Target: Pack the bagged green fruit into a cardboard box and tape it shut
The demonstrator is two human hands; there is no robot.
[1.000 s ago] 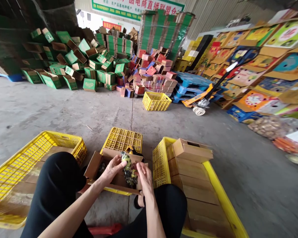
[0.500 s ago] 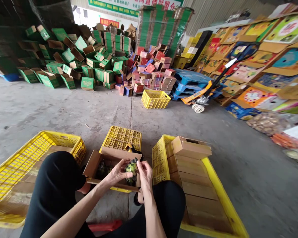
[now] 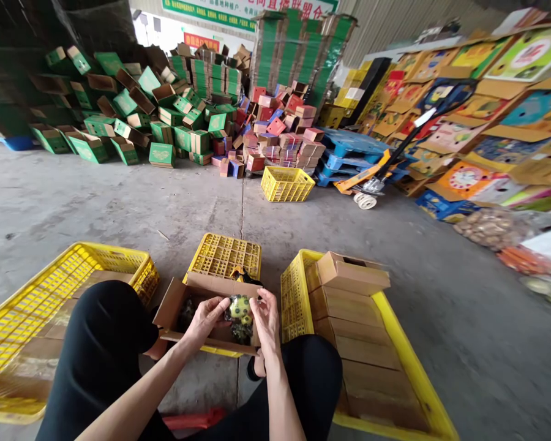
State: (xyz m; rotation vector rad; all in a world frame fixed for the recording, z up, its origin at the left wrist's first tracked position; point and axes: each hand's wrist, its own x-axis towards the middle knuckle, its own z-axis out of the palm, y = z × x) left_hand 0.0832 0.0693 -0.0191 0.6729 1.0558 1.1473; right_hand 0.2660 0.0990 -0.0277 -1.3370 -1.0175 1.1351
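Between my knees an open brown cardboard box [image 3: 172, 309] rests on an upturned yellow crate [image 3: 224, 254]. Over the box's right half, both hands grip a clear packet of yellow-green and dark pieces [image 3: 240, 313]. My left hand [image 3: 206, 318] pinches its left side with curled fingers. My right hand [image 3: 266, 320] holds its right side, fingers bent round it. Dark contents lie in the left part of the box, too dim to name.
A yellow crate [image 3: 298, 288] on my right holds a row of closed brown cartons [image 3: 353, 278]. A large yellow crate [image 3: 32, 306] lies on my left. Far across the concrete floor are heaps of green and red boxes, a small yellow basket [image 3: 288, 183] and a pallet jack [image 3: 371, 177].
The packet first hung long between my hands; half a second ago it was bunched into a compact lump, and it stays low over the box. The view tilted slightly down.
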